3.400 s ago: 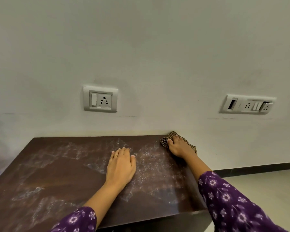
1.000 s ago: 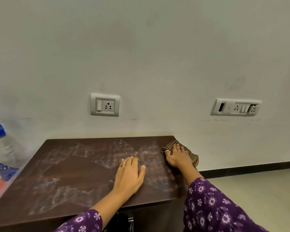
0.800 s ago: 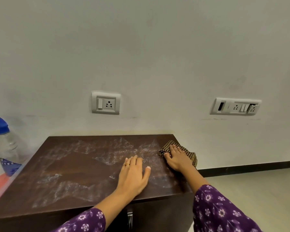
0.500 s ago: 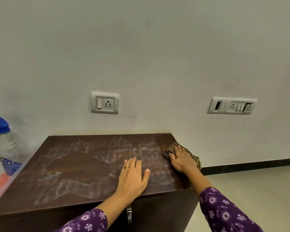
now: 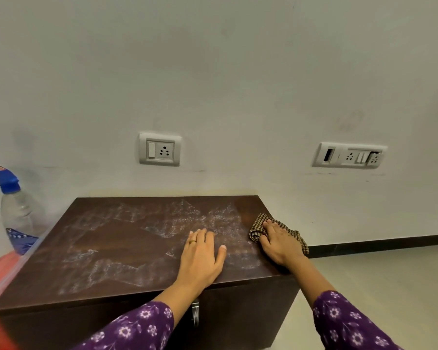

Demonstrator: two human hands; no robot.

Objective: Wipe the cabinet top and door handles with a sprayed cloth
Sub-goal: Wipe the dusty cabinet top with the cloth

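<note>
Compared with a few seconds back, we're seeing the cloth (image 5: pixel 278 232) sliding from the back right corner toward us along the right edge of the cabinet top (image 5: pixel 127 251), and the spray bottle (image 5: pixel 15 215) is now showing at the far left, standing beside the cabinet. So right now the right hand (image 5: pixel 280 245) is pressing flat on the checked cloth, fingers spread over it and part of the fabric hanging off the right edge, more pinning it down than gripping it. The left hand (image 5: pixel 200 258) is lying open, palm down, on the wood near the front edge, holding nothing, and we're guessing it's just bracing. Whitish streaky residue is still covering most of the surface to the left, while the right back corner is looking cleaner, so we're reckoning we're early in the top-wiping step. Next move is probably sweeping the cloth leftward across those streaks, which means lifting the left hand out of the way. A metal door handle (image 5: pixel 194 313) is peeking out below the front edge, not yet touched.
</note>
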